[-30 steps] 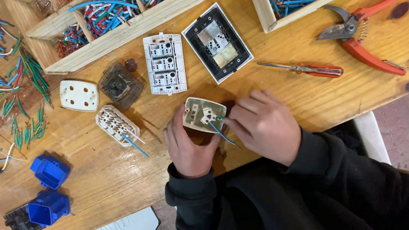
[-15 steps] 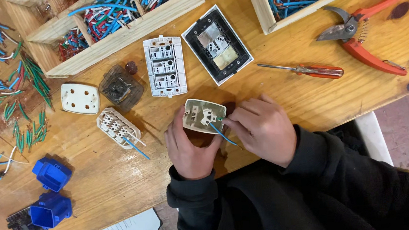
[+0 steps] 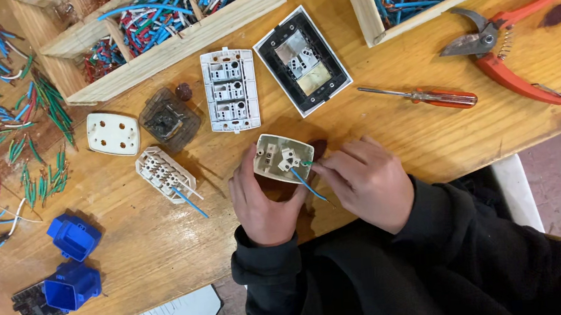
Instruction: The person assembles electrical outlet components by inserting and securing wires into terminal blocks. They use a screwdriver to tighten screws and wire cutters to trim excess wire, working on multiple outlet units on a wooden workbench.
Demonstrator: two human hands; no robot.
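Left hand (image 3: 264, 201): we cup the cream socket module (image 3: 283, 158) by its edges, above the wooden bench (image 3: 168, 238).
Right hand (image 3: 364, 181): we pinch the blue wire (image 3: 307, 183) at its terminal.
Handling: light, rigid plastic; the wire probably bends easily.
Beyond: screwdriver (image 3: 421, 96), red cutters (image 3: 506, 49).

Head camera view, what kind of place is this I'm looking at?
Most likely an electrical workshop or training bench. A wooden table holds wooden trays of cut wires, opened socket parts, a screwdriver and red-handled cutters, while the left hand holds a small socket.
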